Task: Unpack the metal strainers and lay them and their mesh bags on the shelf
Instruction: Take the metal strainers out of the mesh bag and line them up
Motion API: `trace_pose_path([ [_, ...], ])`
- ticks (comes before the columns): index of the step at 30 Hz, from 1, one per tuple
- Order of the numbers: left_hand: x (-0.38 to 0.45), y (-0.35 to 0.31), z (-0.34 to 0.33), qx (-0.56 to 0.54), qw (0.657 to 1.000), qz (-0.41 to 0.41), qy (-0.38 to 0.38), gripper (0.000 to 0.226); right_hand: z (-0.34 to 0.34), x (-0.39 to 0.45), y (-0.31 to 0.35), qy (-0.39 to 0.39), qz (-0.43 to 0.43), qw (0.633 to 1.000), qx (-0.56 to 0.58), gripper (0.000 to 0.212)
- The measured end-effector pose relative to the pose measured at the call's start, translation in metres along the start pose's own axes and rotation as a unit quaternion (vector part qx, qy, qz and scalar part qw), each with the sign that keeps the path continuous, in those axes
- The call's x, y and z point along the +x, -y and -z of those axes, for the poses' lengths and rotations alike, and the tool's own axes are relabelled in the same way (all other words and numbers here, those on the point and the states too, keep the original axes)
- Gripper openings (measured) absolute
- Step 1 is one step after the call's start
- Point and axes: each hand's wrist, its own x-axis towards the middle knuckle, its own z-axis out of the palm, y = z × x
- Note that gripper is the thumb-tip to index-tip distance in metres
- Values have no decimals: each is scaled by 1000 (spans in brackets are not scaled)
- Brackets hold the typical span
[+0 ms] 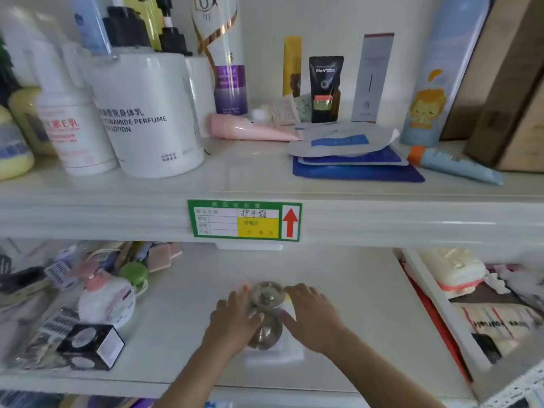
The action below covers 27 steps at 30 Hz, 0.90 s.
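2 hands (pixel 232 322) (pixel 312 316) flank the metal strainers (pixel 266 307) on the shelf (pixel 353 319) — fingers spread, gripping nothing.

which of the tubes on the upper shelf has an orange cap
The pale blue tube lying at the right end of the upper shelf, beside the brown boxes. The pink tube also lies flat; the black tube stands upright.

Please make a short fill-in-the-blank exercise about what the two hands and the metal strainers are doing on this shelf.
1. The metal strainers lie on the ____ shelf, below the green price label.
2. The left hand and right hand are on ____ sides of the strainers.
3. The arrow on the label is coloured ____.

Missing words: lower; opposite; red
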Motion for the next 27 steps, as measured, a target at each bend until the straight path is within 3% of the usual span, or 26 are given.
trace_pose_path([
  [3,9,7,-6,-113,983,92,108,95,-17,26,1,-2,-135,984,120,55],
  [5,13,6,-7,-166,968,141,122,85,-25,44,3,20,-203,963,176,56],
  [8,18,1,-7,-222,955,143,135,66,-31,66,10,29,-261,926,272,53],
  [10,24,0,-9,-228,952,152,135,81,-37,76,14,38,-259,917,302,47],
  [12,25,-2,-8,-226,952,155,133,80,-44,80,16,27,-243,916,318,39],
  [16,27,10,-11,-333,921,155,133,35,-49,75,15,-13,-217,889,403,22],
  [18,25,14,-15,-370,910,147,117,28,-51,73,15,-37,-218,871,438,19],
  [23,12,24,-38,-423,904,66,16,45,-58,70,20,-84,-226,827,508,17],
  [27,-3,30,-42,-484,873,28,-54,55,-65,68,28,-84,-231,787,565,21],
])
